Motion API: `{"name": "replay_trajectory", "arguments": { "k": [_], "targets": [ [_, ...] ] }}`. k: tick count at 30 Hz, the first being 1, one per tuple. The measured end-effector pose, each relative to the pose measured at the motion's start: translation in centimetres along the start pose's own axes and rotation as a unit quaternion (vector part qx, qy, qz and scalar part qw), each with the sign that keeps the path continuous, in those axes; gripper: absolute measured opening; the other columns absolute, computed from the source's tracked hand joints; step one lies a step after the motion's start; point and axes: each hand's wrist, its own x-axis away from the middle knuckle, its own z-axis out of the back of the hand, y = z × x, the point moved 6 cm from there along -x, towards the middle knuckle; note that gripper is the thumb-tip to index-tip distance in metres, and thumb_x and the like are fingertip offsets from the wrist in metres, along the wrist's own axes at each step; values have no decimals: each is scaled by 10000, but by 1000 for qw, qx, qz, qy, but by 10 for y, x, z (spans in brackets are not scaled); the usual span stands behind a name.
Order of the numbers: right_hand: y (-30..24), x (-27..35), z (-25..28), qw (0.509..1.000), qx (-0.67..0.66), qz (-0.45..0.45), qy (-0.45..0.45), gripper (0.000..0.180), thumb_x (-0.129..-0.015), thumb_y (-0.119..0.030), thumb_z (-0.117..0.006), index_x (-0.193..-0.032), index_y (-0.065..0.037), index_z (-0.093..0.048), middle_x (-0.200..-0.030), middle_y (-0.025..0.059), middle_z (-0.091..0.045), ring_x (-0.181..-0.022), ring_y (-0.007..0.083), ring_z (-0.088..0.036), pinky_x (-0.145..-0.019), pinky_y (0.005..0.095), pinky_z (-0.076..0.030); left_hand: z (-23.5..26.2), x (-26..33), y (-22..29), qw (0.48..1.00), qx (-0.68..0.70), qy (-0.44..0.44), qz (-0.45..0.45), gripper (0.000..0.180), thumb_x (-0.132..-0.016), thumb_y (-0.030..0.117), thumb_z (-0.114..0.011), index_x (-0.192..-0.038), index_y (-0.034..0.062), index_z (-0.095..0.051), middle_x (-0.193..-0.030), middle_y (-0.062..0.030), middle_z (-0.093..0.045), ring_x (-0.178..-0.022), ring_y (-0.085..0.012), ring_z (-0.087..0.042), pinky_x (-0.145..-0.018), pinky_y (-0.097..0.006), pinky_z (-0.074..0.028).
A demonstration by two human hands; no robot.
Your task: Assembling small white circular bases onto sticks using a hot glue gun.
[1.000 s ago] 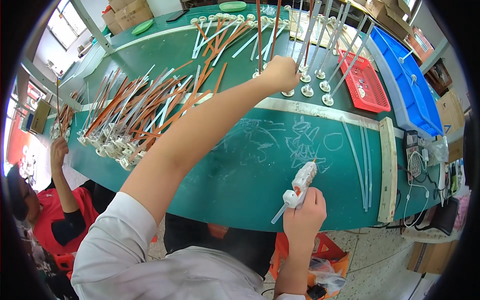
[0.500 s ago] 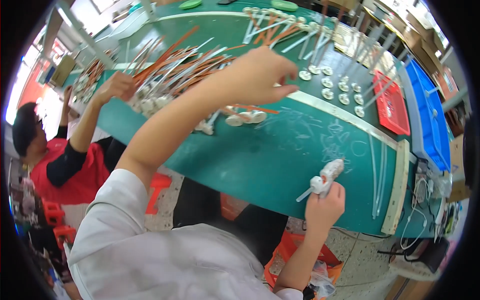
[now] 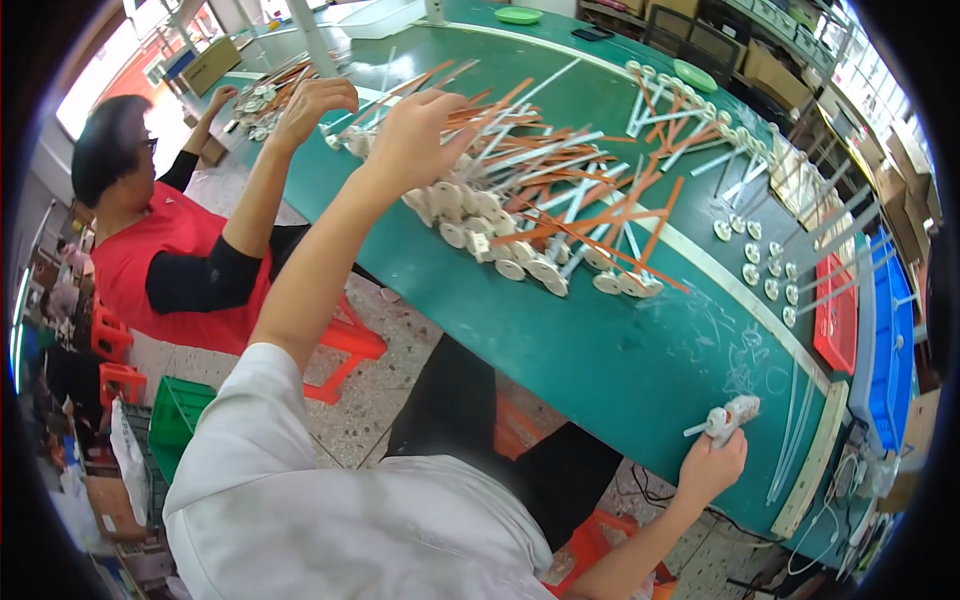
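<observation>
My left hand [image 3: 415, 145] is raised over the pile on the green table, thumb and fingers apart, with nothing visible between them. Below and beside it lies a heap of flat orange and silvery strips [image 3: 560, 165] with white round discs [image 3: 465, 210] at their near ends. My right hand [image 3: 713, 468] grips a white hot glue gun [image 3: 735, 412] low over the table's right part, its nozzle pointing left. Several thin translucent glue sticks [image 3: 790, 440] lie right of it.
Discs with upright strips [image 3: 752, 272] stand in rows at the right back. Beyond them are a red tray [image 3: 838, 318] and a blue bin [image 3: 885, 350]. At left sits a co-worker in red [image 3: 180, 240], one hand raised near the pile. Cables [image 3: 835, 500] hang at the right edge.
The view has swung left, bringing more of the pile and the co-worker into sight. My left hand has moved left, over the heap; my right hand still holds the glue gun.
</observation>
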Motion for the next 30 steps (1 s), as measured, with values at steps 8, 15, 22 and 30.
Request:
{"name": "replay_trajectory", "arguments": {
  "k": [8,15,22,30],
  "targets": [
    [6,0,-5,999,41,-14,-13,298,-943,-269,-666,-1022,14,-616,-963,213,-627,-891,458,-612,-754,529,-469,8,50,-24,993,-41,-11,106,249,-807,202,-793,-961,15,-739,-893,-146,-713,-897,-344,-674,-819,-428,-529],
    [-2,2,-3,999,43,-18,-2,297,-937,-268,-673,-1021,11,-615,-967,207,-628,-885,458,-612,-752,534,-469,-49,7,-43,929,-169,-275,181,250,-848,304,-677,-892,80,-778,-851,-153,-736,-820,-367,-706,-754,-490,-573],
    [-3,2,-1,999,36,-28,-1,305,-927,-265,-677,-1042,13,-623,-968,208,-631,-889,460,-613,-762,528,-478,-47,7,-48,942,-102,-225,229,214,-881,223,-615,-854,49,-737,-817,-166,-709,-817,-390,-682,-748,-503,-538],
    [-1,2,-1,1000,21,-17,11,314,-922,-270,-680,-1047,12,-620,-978,202,-627,-896,458,-611,-762,522,-481,-17,-7,-14,951,-151,-197,183,220,-1002,253,-563,-1050,69,-674,-880,-217,-695,-844,-443,-672,-735,-547,-538]
  ]
}}
